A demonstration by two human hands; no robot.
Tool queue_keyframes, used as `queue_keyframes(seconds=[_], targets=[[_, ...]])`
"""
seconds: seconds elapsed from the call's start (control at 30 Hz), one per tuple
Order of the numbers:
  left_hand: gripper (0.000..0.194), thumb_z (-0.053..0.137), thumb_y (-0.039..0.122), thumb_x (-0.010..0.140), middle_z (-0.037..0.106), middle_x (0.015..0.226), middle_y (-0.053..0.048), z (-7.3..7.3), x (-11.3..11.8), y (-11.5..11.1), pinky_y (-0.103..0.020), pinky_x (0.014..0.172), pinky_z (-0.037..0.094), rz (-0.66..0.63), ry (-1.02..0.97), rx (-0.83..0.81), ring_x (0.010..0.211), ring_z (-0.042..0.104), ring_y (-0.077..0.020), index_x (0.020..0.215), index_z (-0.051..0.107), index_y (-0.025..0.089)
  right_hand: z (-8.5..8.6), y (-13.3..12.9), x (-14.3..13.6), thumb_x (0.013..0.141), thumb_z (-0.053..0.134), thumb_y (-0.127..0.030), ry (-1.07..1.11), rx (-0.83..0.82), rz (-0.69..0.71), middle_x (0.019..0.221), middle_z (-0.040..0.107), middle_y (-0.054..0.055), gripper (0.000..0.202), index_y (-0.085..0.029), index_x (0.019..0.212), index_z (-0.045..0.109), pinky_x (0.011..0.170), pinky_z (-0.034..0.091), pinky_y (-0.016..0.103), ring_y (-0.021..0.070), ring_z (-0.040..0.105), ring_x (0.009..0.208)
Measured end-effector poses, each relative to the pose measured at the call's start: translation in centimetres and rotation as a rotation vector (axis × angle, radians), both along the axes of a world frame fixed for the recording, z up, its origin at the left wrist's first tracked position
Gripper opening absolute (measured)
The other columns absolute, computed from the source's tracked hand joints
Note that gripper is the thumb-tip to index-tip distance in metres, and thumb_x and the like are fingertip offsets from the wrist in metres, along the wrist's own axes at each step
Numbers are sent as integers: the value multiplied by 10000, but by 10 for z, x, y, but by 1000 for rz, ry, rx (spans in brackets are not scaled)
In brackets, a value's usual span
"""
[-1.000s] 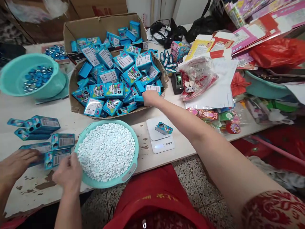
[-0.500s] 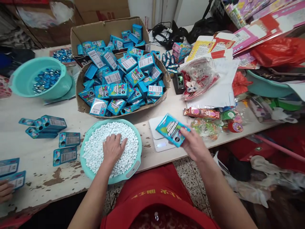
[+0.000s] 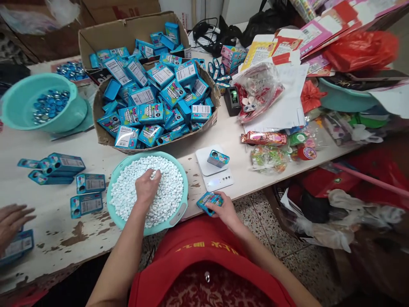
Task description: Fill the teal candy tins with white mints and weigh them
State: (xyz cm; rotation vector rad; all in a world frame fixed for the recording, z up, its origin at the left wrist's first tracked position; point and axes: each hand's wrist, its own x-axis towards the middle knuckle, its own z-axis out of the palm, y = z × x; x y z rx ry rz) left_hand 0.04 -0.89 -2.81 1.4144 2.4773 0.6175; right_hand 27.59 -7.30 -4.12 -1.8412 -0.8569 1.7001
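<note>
My left hand point(image 3: 147, 187) is in a turquoise basin full of small white candies point(image 3: 169, 183). Its fingers are curled and pinched together at the candies; what lies inside the pinch is mostly hidden. At the table's front edge, my right hand point(image 3: 225, 209) grips a blue candy box point(image 3: 207, 202) between thumb and fingers. A flat white scale point(image 3: 211, 181) with several small buttons lies just beyond that hand. On the scale stands another blue candy box point(image 3: 219, 157), with a round dark hole showing in its top.
Behind the basin, a cardboard carton point(image 3: 102, 138) is heaped with blue boxes. A turquoise bowl point(image 3: 76, 111) of blue shiny pieces stands left. Several filled-looking boxes point(image 3: 91, 183) lie nearer, beside another person's hand point(image 3: 12, 221). A tape dispenser point(image 3: 232, 101) and wrapped sweets point(image 3: 268, 157) are right.
My right hand has moved down and left, from over the scale to the table edge. A box now shows standing on the scale. My left hand's spread fingers have curled together among the candies.
</note>
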Motion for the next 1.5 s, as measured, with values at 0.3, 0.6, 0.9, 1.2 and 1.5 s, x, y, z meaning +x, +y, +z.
queue_keyframes(seconds=[0.3,0.6,0.9,1.2,1.5], targets=[[224,617,361,620,478,518,31,22,-6,3,-171,341,231,342,-1098,284,391,371,-64,653,547,150,-13,8,-12,644,733,-378,42,224,312,1316,379,122,734,-259,1309,447,548,564,305,125,595,691],[184,508,345,740,530,588,-8,39,-20,0,-160,310,256,510,-1654,313,371,394,-65,696,479,168,-6,21,0,579,809,-219,-234,591,770,1171,581,66,394,-228,920,614,881,456,426,261,511,1104],[239,570,284,728,423,522,52,61,3,0,-139,309,228,529,-1761,283,358,337,-37,621,383,179,54,26,-17,697,723,-371,-94,564,366,958,658,23,353,-236,1002,608,797,471,337,214,608,889],[222,590,288,692,453,545,37,79,69,-2,-220,474,417,206,-1520,626,475,490,-90,592,427,176,73,52,-78,703,732,-254,-213,906,505,947,648,56,303,-242,975,596,801,470,378,249,580,921],[277,625,336,736,452,511,47,79,68,4,-234,514,428,255,-1355,600,477,507,-97,595,453,170,77,55,-82,705,732,-249,-265,890,508,938,650,53,300,-236,974,599,785,465,361,246,581,913]])
